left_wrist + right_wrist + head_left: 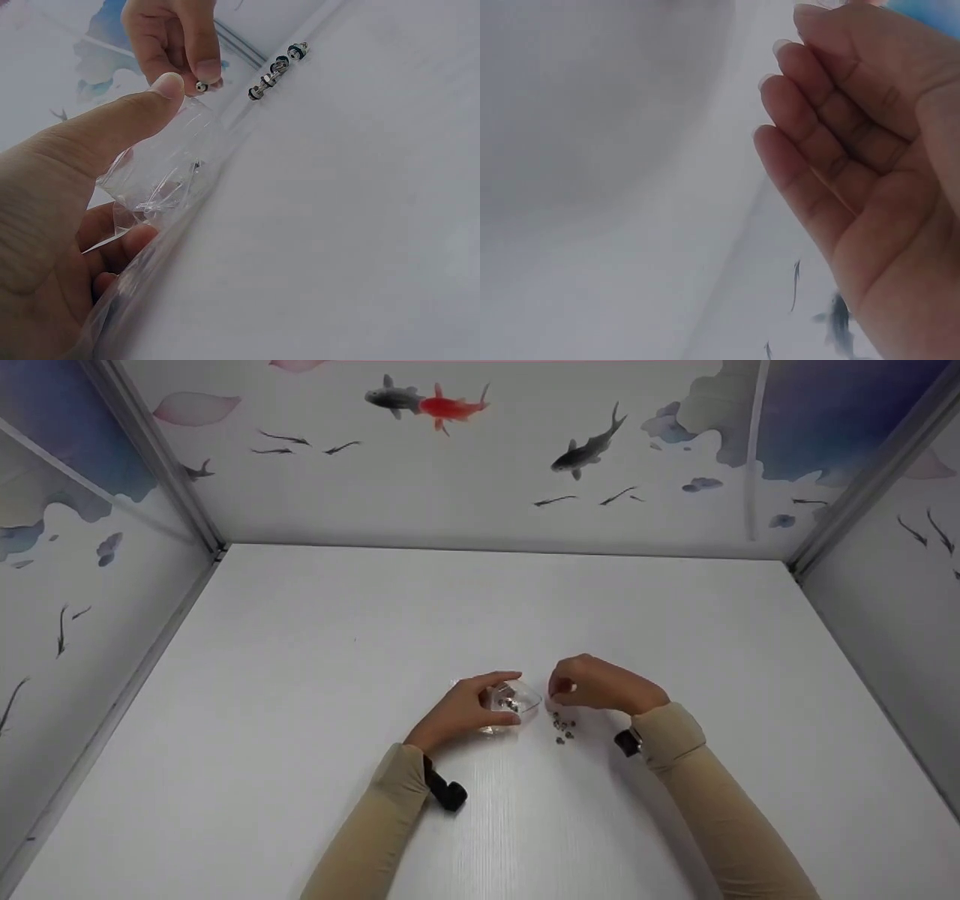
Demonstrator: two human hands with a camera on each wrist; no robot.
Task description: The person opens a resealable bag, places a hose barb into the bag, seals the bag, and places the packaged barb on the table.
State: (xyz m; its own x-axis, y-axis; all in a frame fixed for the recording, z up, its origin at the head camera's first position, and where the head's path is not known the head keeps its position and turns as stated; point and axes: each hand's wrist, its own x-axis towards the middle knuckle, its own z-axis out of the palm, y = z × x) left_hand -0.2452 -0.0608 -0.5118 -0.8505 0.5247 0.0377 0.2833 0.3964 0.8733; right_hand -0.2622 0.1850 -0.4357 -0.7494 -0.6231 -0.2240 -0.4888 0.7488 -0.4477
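Note:
A clear plastic container [529,699] with small metal parts inside lies tilted in my left hand [459,714], thumb and fingers around its sides. In the left wrist view the container [169,154] and a clear bag [142,274] are beside my left hand [45,202]. Just right of the container's mouth, my right hand [600,684] pinches one small metal part [202,87] between thumb and forefinger. Several more metal parts [564,726] lie loose on the table below that hand. The right wrist view shows my right hand [870,165] with curled fingers, the pinched part hidden.
The white table [300,607] has panels on its left, right and far sides. Fish and ink shapes decorate the far panel [465,480]. A black strap with a small device [448,795] is on my left wrist, another device [628,741] at my right.

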